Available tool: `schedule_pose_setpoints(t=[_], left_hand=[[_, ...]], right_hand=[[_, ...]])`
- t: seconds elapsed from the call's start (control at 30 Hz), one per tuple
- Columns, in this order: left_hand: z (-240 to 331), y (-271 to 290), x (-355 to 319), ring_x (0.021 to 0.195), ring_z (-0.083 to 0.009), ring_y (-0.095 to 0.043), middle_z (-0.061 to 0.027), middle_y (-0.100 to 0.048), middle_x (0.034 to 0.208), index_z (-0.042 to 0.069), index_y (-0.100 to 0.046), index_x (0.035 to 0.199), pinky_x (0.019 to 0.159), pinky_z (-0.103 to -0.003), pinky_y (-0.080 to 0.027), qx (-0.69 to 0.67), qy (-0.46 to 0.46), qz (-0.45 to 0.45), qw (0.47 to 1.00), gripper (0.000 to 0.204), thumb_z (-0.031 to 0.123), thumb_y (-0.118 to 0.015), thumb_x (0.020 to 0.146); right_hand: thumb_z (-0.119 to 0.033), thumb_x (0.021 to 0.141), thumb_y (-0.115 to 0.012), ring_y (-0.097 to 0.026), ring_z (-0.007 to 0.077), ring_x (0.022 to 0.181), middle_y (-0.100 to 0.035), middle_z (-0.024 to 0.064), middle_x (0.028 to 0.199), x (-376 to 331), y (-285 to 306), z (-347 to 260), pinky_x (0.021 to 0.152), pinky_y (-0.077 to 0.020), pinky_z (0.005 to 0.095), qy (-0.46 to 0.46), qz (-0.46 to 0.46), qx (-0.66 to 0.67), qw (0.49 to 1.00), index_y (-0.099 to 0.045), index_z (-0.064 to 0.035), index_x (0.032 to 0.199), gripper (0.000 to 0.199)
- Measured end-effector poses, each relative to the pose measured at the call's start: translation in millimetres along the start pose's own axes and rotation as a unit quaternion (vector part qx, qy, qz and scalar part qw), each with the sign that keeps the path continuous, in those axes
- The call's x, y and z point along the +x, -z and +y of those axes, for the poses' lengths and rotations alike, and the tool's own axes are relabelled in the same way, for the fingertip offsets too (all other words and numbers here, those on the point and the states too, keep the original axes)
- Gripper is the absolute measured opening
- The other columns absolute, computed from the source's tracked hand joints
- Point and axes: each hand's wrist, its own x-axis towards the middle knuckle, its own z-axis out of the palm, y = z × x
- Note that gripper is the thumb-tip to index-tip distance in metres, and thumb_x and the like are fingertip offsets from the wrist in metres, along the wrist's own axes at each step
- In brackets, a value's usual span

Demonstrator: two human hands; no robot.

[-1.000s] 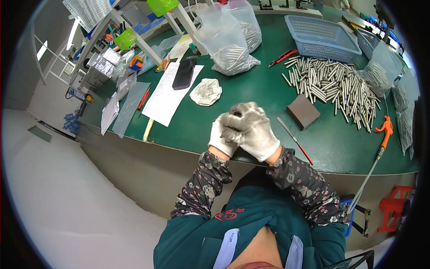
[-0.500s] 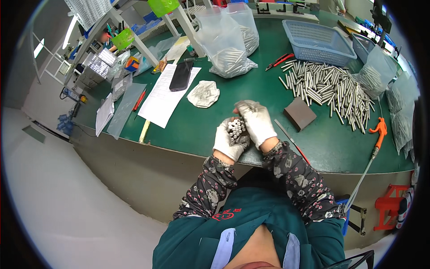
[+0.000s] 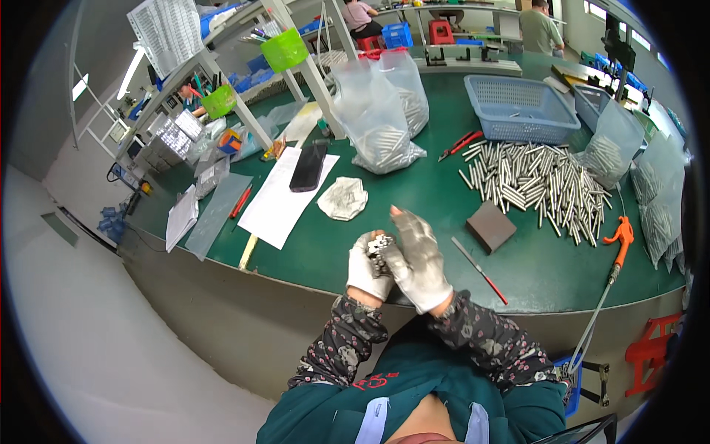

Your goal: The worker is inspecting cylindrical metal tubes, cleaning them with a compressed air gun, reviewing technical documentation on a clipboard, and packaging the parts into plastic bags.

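In left hand (image 3: 365, 272), metal rods (image 3: 379, 251), bags (image 3: 366, 92) of similar rods (image 3: 387, 153)

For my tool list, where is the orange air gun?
In the head view, the orange air gun lies at right on the table, between loose metal pins and plastic bags.

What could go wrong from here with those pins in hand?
The bundled metal pins could slip from the left hand, which cups them in a glove. The red-handled file, near the front edge of the table, might be knocked off by the right sleeve.
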Motion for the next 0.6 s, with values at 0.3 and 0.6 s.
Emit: schedule_pose_setpoints(t=[0.3, 0.6], left_hand=[[97.3, -93.4, 36.5, 0.046, -0.0120, -0.044, -0.0014, -0.049, 0.060, 0.006, -0.050, 0.079, 0.041, -0.023, -0.036, 0.162, -0.128, -0.028, 0.978, 0.014, 0.019, -0.048, 0.084], [142.3, -182.7, 125.4, 0.059, -0.0137, -0.055, -0.0030, -0.055, 0.070, 0.006, -0.054, 0.080, 0.054, -0.027, -0.046, 0.491, -0.339, -0.102, 0.796, 0.009, 0.012, -0.050, 0.084]], right_hand=[[-0.021, 0.079, -0.054, -0.057, 0.0325, 0.082, -0.061, 0.0137, 0.089, -48.8, 51.6, 4.8, 0.072, -0.0438, 0.0415, -0.067, -0.191, -0.005, 0.979, -0.057, -0.0033, 0.099, 0.027], [-0.017, 0.075, -0.059, -0.059, 0.0268, 0.081, -0.062, 0.0102, 0.088, -44.9, 55.3, 2.8, 0.073, -0.0453, 0.0389, -0.014, -0.231, -0.034, 0.972, -0.061, -0.0059, 0.094, 0.022]])
